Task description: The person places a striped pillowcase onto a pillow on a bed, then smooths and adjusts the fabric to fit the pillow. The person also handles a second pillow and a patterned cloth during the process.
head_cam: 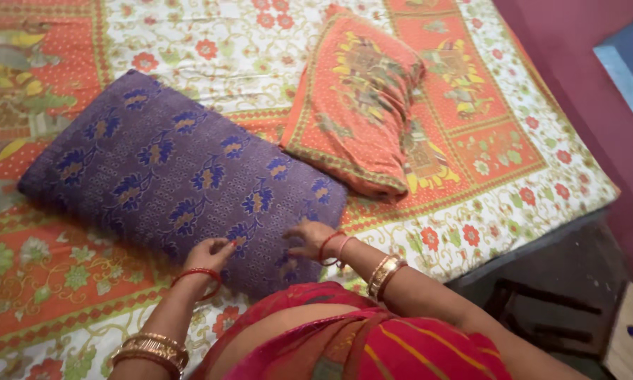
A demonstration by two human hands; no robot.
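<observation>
A purple pillow [175, 176] with blue flower print lies on the bed, slanting from upper left to lower right. My left hand [209, 255] rests on its near edge, fingers pinching the fabric. My right hand [309, 238] presses on the pillow's near right corner, fingers spread. Both wrists carry red and gold bangles. An orange patterned pillow [358, 105] lies beyond, just off the purple pillow's far right side.
The bed sheet [485, 148] is orange and white with flowers and covers the whole bed. The bed's right edge [541, 236] drops to a dark floor [555, 295]. A maroon wall [584, 77] stands at right. A pale wooden piece [629, 341] sits at lower right.
</observation>
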